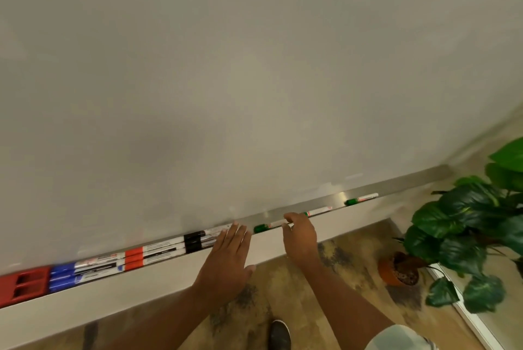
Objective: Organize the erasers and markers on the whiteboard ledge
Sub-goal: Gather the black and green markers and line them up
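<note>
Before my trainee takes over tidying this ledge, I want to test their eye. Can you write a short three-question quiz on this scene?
1. True or false: the red eraser sits at the ledge's left end.
2. Which cap colour lies ungrouped, right of the hands? A blue, B green, C black.
3. Fill in: the right hand touches a ___-capped marker.

Key: 1 true; 2 B; 3 green.

**Brushed metal, glossy plastic along a whiteboard's edge**

A long brushed-metal ledge glints below the smooth, faintly glossy white board. Shiny plastic caps top white-barrelled markers with paper-like labels, beside a red moulded-plastic eraser. Matt wood-grain flooring carries a glazed orange pot of waxy green leaves.
</note>
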{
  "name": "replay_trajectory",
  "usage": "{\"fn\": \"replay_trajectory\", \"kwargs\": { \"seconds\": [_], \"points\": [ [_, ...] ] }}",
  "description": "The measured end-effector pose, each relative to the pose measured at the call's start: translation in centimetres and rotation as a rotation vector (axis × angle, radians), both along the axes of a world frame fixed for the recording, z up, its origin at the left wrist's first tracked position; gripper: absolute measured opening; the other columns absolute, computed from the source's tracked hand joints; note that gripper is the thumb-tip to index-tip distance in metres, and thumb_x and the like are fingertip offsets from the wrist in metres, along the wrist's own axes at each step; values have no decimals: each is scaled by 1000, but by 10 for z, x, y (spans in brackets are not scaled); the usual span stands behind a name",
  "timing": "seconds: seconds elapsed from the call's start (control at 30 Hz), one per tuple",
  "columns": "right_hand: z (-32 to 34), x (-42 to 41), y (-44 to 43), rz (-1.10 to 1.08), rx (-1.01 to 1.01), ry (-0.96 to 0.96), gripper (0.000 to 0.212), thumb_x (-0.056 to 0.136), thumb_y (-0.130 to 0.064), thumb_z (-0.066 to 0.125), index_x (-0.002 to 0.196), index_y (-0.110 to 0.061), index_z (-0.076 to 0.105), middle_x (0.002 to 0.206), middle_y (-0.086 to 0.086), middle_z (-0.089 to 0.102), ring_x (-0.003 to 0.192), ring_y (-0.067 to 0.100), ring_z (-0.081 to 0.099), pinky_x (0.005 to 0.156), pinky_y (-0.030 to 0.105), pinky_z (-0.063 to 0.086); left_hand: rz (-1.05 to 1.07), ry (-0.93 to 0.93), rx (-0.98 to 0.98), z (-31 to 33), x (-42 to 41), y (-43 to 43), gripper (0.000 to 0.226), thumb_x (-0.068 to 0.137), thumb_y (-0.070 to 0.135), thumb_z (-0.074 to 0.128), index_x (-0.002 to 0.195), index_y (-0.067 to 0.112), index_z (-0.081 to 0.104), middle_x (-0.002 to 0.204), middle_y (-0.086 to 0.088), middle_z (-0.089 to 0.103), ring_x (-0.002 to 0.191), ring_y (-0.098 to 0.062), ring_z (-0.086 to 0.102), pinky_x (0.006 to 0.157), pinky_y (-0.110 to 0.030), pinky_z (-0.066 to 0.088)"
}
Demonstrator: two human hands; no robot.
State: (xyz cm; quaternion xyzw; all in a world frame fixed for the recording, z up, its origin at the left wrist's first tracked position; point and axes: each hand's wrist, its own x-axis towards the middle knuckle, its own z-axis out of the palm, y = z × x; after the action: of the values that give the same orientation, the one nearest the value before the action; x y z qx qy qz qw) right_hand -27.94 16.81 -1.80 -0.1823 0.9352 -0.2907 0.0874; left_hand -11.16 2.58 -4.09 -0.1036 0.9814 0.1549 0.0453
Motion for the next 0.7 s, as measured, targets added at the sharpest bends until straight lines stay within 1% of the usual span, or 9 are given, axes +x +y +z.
{"fn": "replay_trajectory", "kwargs": {
  "seconds": [0.1,0.2,0.3,0.33,0.37,0.47,0.53,0.6,0.7],
  "points": [
    [5,-40,23,17,108,69,28,103,-19,57,129,-19,66,132,3,66,120,22,62,107,41,48,-10,-21,-10,1,-22,18,84,108,56,28,167,14,-12,176,-7,-20,162,-25,-23,129,-43,-18],
    [7,-79,47,116,264,122,33,103,-21,58,135,-23,62,137,1,64,122,20,62,108,39,47,24,-45,-29,-1,-49,42,85,108,54,32,167,13,-13,176,-8,-21,162,-26,-23,129,-41,-19],
    [4,-109,68,267,341,193,35,103,-23,57,138,-25,59,140,-2,61,125,20,57,106,38,42,51,-44,-48,-7,-76,66,85,109,55,32,168,12,-11,176,-10,-21,162,-27,-23,121,-35,-35],
    [2,-118,74,317,345,224,34,103,-24,56,137,-25,60,139,-2,61,125,20,56,105,39,41,60,-45,-58,-9,-87,73,85,109,55,32,168,12,-11,176,-10,-21,162,-27,-23,119,-34,-37],
    [1,-126,79,355,348,244,33,103,-25,56,136,-24,61,138,-2,61,125,21,56,104,40,40,71,-49,-61,-11,-96,79,85,108,55,32,168,12,-11,176,-10,-21,162,-27,-23,121,-35,-34],
    [-6,-153,93,454,383,275,29,103,-29,55,131,-24,63,136,-2,62,123,23,56,104,44,39,126,-104,-44,-16,-127,95,87,107,52,38,167,11,-11,177,-11,-18,163,-29,-20,129,-44,-17],
    [-11,-168,100,511,407,274,31,102,-34,55,131,-25,62,139,-2,59,126,23,54,105,45,37,152,-130,-41,-15,-142,103,89,107,50,42,167,10,-11,178,-13,-16,163,-31,-18,133,-49,-9],
    [-15,-177,102,556,427,258,36,101,-39,56,135,-27,59,142,-4,57,130,22,51,109,47,35,182,-161,-37,-13,-153,108,89,107,48,44,167,10,-10,178,-13,-16,163,-30,-18,133,-48,-9],
    [-20,-187,101,617,455,263,33,101,-40,54,132,-32,59,137,-7,59,126,19,53,107,45,36,220,-207,-59,-12,-166,114,89,108,47,44,166,8,-12,177,-14,-17,164,-31,-18,130,-45,-13]
  ]
}}
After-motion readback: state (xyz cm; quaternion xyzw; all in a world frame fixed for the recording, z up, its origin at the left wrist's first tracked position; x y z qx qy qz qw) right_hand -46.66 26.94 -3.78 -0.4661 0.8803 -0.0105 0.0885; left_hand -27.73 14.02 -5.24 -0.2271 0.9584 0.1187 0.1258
